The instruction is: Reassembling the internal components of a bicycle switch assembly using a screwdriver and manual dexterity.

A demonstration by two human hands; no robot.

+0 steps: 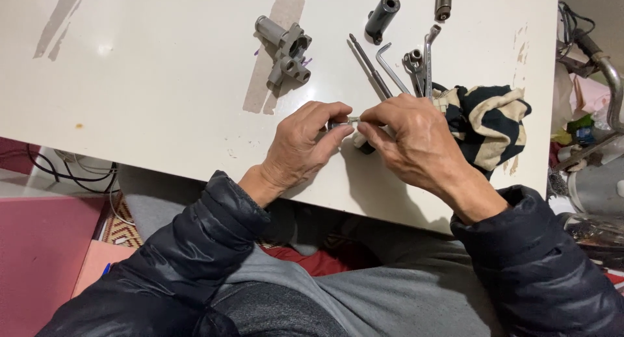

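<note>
Near edge of the white bench: left hand and right hand meeting, fingers of both pinching one small metal part between the fingertips, just above the surface. Best kept low, grip firm, so nothing drops. Just right, a striped rag. Farther back, hex key and wrenches; far left, grey fitting; farthest, black cylinder.

sleeves: black quilted puffer jacket, shiny | hands: bare | legs: grey trousers
</note>
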